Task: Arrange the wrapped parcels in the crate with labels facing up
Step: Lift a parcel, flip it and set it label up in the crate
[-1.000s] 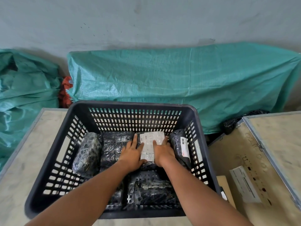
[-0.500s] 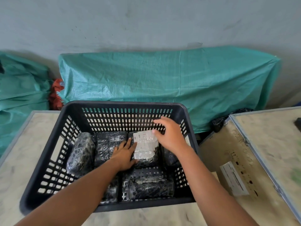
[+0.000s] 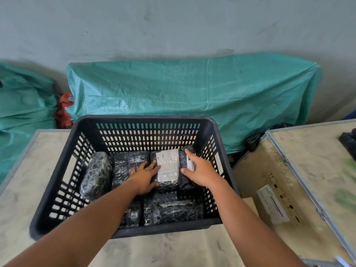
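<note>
Six black-wrapped parcels (image 3: 97, 175) (glossy), one label (image 3: 167, 164) up

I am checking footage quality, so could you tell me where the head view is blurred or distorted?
Head view: the wooden box at right is motion-smeared; wide-angle bending curves the crate rim; the labelled parcel stays reasonably sharp; plastic wrap shows small glints.

A green tarp (image 3: 192, 97) is draped over something against the grey wall (image 3: 173, 26), with another green bundle (image 3: 25, 105) to its left and an orange cloth (image 3: 64, 110) between them. A wooden box (image 3: 300, 182) bearing a white label (image 3: 272, 204) stands at right.
</note>
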### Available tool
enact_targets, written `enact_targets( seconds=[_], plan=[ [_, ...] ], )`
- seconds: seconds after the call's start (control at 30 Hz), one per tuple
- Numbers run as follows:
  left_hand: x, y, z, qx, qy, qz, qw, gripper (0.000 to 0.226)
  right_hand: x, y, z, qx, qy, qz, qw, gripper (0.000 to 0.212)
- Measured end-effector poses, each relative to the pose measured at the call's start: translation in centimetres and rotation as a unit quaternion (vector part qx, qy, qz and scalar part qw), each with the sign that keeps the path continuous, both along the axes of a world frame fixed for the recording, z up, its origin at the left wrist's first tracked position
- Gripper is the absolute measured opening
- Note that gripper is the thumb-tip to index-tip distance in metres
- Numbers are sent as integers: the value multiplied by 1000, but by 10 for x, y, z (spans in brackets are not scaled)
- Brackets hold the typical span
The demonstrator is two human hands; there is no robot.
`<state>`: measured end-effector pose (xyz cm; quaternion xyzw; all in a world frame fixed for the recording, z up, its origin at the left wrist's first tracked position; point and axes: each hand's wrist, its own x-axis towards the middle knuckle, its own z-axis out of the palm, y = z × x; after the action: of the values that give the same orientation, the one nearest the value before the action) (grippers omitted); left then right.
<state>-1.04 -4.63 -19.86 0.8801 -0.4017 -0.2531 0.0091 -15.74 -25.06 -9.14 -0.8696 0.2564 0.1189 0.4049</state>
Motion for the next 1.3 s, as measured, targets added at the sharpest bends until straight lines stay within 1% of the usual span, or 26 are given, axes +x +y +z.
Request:
enact_targets(
  seconds=[0.1,0.23,0.3,0.37,0.47,0.53,0.6,0.67,0.73,0.77,0.8,0.9,0.93,1.0,1.07,1.1,1.17,1.2,1.27,1.3],
  plan=[
    [-1,-1,9,-17,-9,-14,1000,78,2,0,-3,-11,-24,-24,999,79],
    [0,2,35,-36,-3,-18,999,72,-1,-3,-2,4,-47,-63,997,73],
    [-3,5,53,-73,7,-7,997,72,-2,-4,1,2,-47,-65,997,71],
    [-12,7,73,-138,32,10,990,74,-4,-5,6,-6,-53,-60,997,70],
    [-32,9,103,-259,66,25,963,80,-5,-5,25,-2,-90,-71,993,73],
    [-51,8,119,-298,105,36,948,86,-6,-3,45,39,-128,-96,986,76],
    [-71,5,132,-323,140,71,933,97,-6,0,69,90,-158,-121,976,77],
    [-89,2,142,-384,155,124,902,106,-5,7,95,148,-193,-151,958,71],
    [-100,-1,149,-460,120,144,868,106,-4,17,120,210,-226,-173,935,54],
    [-104,0,153,-490,95,140,855,107,-5,21,129,235,-237,-175,926,44],
    [-105,1,157,-514,68,129,845,107,-5,25,137,253,-244,-177,919,40],
    [-103,9,172,-563,-26,72,823,106,-11,32,158,278,-257,-171,910,61],
    [-102,12,176,-576,-44,63,814,106,-14,33,163,287,-262,-160,907,66],
    [-99,22,183,-591,-47,64,803,103,-20,33,171,296,-281,-141,902,74],
    [-94,32,189,-600,-16,83,796,90,-23,34,172,279,-307,-130,900,73],
    [-92,36,192,-604,7,94,791,80,-23,36,169,254,-322,-121,904,66],
    [-87,39,200,-619,48,119,775,64,-23,39,158,175,-362,-107,909,40],
    [-85,41,205,-624,67,133,767,63,-22,38,150,124,-384,-103,909,31],
    [-76,43,212,-627,115,157,754,65,-22,32,133,40,-395,-89,914,29],
    [-69,45,213,-629,148,168,744,63,-22,29,127,27,-379,-72,922,34]
  ],
)
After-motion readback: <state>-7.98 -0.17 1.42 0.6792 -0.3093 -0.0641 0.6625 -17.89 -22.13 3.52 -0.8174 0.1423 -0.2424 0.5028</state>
